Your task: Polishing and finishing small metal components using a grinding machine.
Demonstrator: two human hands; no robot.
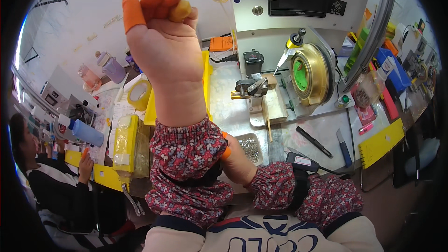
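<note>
My left hand (165,42) is raised, palm toward me, with orange covers on the thumb and two fingers and a yellow one on another. Its fingers curl loosely, apart from the thumb, and the palm holds nothing. A red floral sleeve cover (189,149) wraps the left forearm up to the wrist. Against the side of that cover lies my right hand (238,161), its orange-covered fingertips gripping the cloth, partly hidden behind it. Just beyond the right hand sits a tray of small metal parts (250,148). A small metal clamp fixture (252,87) stands farther back.
Behind the fixture rises a white bench machine (261,28) with a gold wire spool (308,74). A black pen (313,142), a knife (344,147) and a yellow notebook (382,143) lie to the right. Left are a yellow tray (206,70), tape (139,94) and a seated person (60,186).
</note>
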